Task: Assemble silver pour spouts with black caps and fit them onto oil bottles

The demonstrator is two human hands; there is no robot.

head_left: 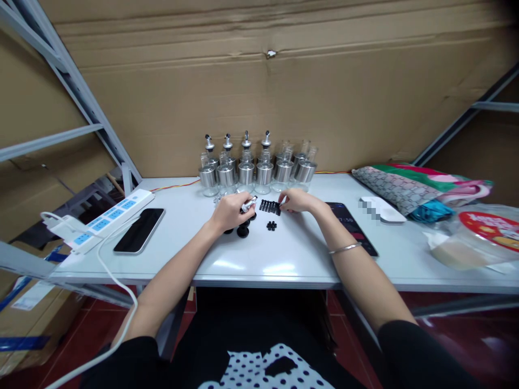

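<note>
My left hand (229,211) is closed around a small silver pourer spout (248,205) just above the white table (284,254). My right hand (295,200) pinches at the right end of a row of small black stoppers (269,206). Round black caps (243,231) lie under and beside my left hand, and a small cluster of black pieces (271,225) sits in front of the row. Behind stands a line of glass oil bottles with steel sleeves (257,173); the left ones carry pourer tops (245,139), the right ones (300,167) have none.
A black phone (139,230) and a white-and-blue power strip (97,221) with its cable lie at the left. Another dark phone (352,226) lies by my right forearm. A white device (385,212), folded cloth (417,186) and a plastic bag (474,237) fill the right. Cardboard (259,81) backs the table.
</note>
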